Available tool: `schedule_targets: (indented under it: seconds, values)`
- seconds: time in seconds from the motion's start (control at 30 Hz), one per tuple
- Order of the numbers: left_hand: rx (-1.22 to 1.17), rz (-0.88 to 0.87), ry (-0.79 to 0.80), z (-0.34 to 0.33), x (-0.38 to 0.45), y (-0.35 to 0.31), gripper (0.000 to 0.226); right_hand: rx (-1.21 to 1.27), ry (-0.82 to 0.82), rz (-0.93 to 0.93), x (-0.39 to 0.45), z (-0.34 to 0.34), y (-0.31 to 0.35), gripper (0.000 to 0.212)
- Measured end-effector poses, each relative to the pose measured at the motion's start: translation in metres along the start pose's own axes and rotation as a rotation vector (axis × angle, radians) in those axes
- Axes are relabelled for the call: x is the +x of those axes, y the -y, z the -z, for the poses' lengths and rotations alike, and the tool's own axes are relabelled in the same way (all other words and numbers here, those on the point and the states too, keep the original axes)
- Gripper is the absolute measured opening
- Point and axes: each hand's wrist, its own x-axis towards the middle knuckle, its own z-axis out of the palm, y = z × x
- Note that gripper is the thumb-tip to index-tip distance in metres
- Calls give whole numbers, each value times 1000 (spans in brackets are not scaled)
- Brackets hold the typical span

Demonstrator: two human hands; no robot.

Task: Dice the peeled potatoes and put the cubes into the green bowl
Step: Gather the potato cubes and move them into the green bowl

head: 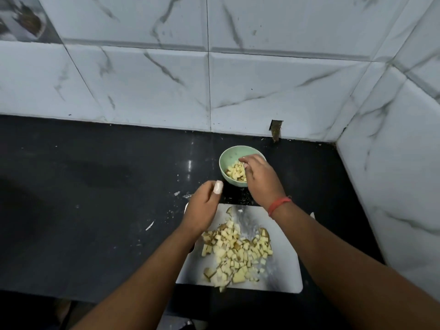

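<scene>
Loads of potato cubes [238, 252] piled on cutting board [281, 246], 6 o'clock. Light, wet, slippery, so better scooped in handfuls. Right hand [259, 178] loosely cupped over green bowl [228, 154] at 12, contents hidden. Left hand [202, 208] curled, apparently empty.

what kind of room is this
Most likely a home kitchen: a dark stone counter runs along marble-look wall tiles, and a white cutting board with diced potato sits on it beside a green bowl holding more cubes.
</scene>
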Motion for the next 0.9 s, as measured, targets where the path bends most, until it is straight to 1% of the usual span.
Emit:
schedule_targets:
  seconds: [0.07,0.1,0.17,0.2,0.27,0.33,0.43,0.57,0.67,0.77,0.9]
  values:
    - [242,-129,124,5,-17,18,35,-9,53,94,-34,-1,3,30]
    - [348,-196,197,6,-24,26,42,-32,97,124,-50,-3,0,30]
    - [512,-318,330,6,-38,45,67,-66,164,141,-80,-8,-10,32]
    - [574,-368,372,5,-43,52,78,-79,189,130,-91,-9,-16,35]
    - [673,-448,419,4,-54,62,92,-103,245,117,-116,-11,-24,43]
    - [743,-542,438,5,-62,67,95,-148,296,148,-136,-11,-27,48]
    - [788,-653,473,6,-72,69,97,-238,341,245,-160,-8,-32,58]
    - [871,-693,562,6,-85,70,112,-325,419,292,-179,-2,-34,75]
    - [924,-692,586,4,-89,73,116,-411,500,309,-184,-5,-30,86]
    - [929,-668,559,2,-89,77,111,-451,523,302,-183,-11,-26,90]
    - [888,-635,517,1,-84,81,102,-479,491,273,-180,-18,-26,84]
